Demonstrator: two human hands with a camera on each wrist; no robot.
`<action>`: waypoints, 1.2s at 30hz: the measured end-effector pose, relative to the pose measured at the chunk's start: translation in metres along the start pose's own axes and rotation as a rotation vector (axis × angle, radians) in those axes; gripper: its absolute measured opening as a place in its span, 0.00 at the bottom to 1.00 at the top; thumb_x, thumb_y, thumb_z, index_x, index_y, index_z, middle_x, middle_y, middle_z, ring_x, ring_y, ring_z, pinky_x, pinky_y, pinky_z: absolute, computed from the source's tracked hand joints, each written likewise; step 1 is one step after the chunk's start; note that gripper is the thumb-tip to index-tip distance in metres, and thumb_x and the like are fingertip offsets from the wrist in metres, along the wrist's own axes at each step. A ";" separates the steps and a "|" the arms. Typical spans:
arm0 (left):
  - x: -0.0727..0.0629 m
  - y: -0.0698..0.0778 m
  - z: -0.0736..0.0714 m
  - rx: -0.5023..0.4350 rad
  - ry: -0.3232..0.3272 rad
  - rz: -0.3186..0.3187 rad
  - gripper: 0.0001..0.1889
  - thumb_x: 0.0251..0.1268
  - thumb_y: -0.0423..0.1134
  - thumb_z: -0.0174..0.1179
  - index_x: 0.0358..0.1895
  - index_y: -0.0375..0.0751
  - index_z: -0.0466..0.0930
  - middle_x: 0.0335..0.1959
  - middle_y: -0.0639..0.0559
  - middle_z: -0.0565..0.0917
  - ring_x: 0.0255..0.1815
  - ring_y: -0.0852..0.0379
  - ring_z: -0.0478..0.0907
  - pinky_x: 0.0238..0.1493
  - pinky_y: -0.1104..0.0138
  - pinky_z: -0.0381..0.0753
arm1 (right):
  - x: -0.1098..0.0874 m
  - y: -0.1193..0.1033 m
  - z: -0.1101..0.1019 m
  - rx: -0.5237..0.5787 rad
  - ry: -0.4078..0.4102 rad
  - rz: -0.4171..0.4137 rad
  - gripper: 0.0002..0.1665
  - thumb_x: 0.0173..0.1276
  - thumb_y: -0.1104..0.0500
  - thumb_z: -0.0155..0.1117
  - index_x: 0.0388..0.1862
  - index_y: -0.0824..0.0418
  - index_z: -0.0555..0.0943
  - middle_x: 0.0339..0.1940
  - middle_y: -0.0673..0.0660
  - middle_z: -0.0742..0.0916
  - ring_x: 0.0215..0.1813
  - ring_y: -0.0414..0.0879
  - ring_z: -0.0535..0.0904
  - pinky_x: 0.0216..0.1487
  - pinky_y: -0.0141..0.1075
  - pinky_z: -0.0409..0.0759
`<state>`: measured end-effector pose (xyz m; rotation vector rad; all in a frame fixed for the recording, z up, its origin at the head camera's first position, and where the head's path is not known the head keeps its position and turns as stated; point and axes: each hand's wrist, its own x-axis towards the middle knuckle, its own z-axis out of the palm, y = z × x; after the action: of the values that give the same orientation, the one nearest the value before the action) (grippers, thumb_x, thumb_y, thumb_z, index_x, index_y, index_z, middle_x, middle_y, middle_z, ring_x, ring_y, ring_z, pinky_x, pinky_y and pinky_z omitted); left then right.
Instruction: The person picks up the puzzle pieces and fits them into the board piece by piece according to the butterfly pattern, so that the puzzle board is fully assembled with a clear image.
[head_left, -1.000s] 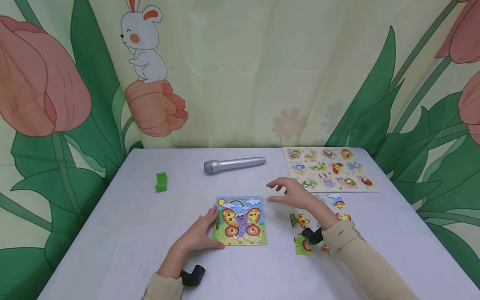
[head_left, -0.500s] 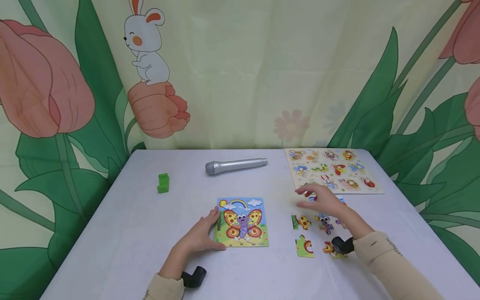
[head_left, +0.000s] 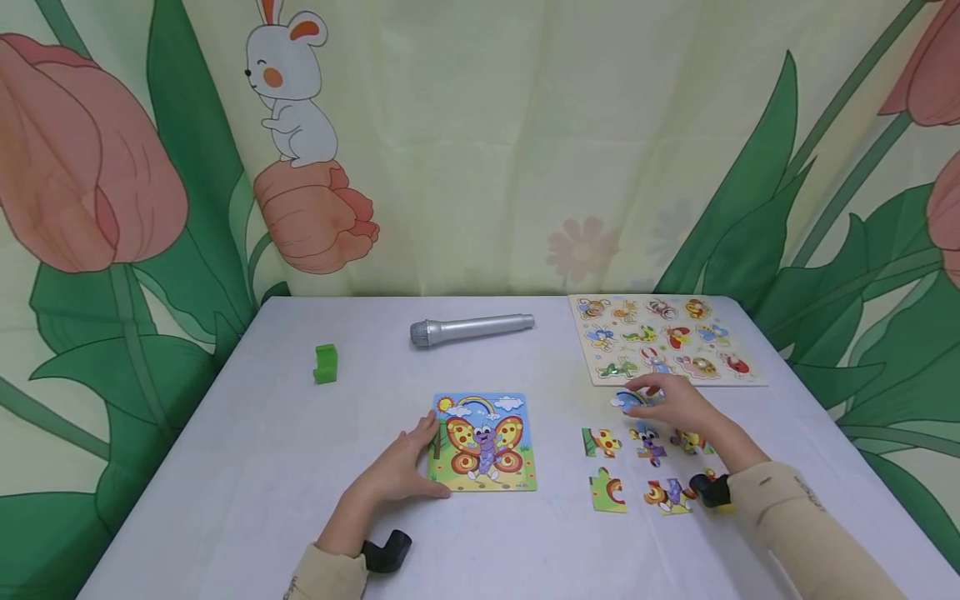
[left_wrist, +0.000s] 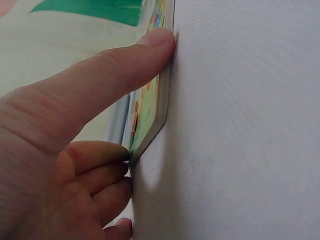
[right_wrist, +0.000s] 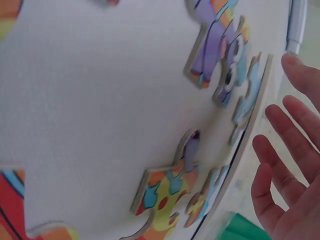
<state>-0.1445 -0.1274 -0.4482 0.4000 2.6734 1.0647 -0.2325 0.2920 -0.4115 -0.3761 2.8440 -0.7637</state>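
Observation:
My left hand (head_left: 401, 467) holds the lower left corner of a square butterfly picture puzzle (head_left: 486, 446), which lies on the table. In the left wrist view the thumb presses its near edge and curled fingertips meet its side. My right hand (head_left: 678, 408) hovers with parted, relaxed fingers at a blue rainbow puzzle piece (head_left: 628, 402), partly covering it. Below it lie loose pieces: a yellow wing piece (head_left: 602, 442), a purple butterfly-head piece (head_left: 648, 446), a green corner piece (head_left: 607, 492) and a purple body piece (head_left: 670, 497). The right wrist view shows pieces flat on the cloth.
A board of insect pictures (head_left: 667, 337) lies at the back right, just beyond the loose pieces. A silver toy microphone (head_left: 472, 329) lies at the back middle. The green block (head_left: 326, 364) stands on the left of the white tabletop (head_left: 225, 467). A printed curtain hangs behind.
My right hand has moved right from beside the butterfly puzzle to the rainbow piece, uncovering several lower pieces. My left hand stays on the puzzle.

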 end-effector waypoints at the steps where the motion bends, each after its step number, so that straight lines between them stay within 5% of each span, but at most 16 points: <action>1: 0.000 0.000 0.000 0.003 -0.001 0.001 0.53 0.37 0.46 0.75 0.68 0.30 0.55 0.72 0.41 0.50 0.71 0.43 0.46 0.69 0.49 0.46 | 0.001 0.002 0.000 -0.003 -0.005 0.010 0.29 0.54 0.51 0.69 0.53 0.63 0.77 0.49 0.62 0.80 0.47 0.55 0.72 0.40 0.43 0.75; 11: 0.002 0.000 0.000 0.021 0.003 0.010 0.53 0.37 0.47 0.75 0.67 0.30 0.55 0.72 0.40 0.50 0.71 0.43 0.46 0.69 0.49 0.47 | 0.009 0.015 -0.001 -0.042 -0.020 0.051 0.27 0.52 0.56 0.72 0.51 0.63 0.79 0.50 0.66 0.79 0.47 0.56 0.72 0.44 0.49 0.74; 36: 0.001 0.000 0.001 0.022 0.009 -0.005 0.53 0.36 0.46 0.75 0.68 0.31 0.56 0.71 0.41 0.51 0.71 0.43 0.47 0.68 0.48 0.49 | 0.013 0.020 0.002 -0.046 -0.011 0.056 0.27 0.47 0.58 0.75 0.48 0.64 0.81 0.42 0.59 0.81 0.42 0.52 0.72 0.42 0.44 0.75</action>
<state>-0.1447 -0.1264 -0.4495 0.3937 2.6945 1.0394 -0.2486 0.3039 -0.4246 -0.3045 2.8530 -0.6842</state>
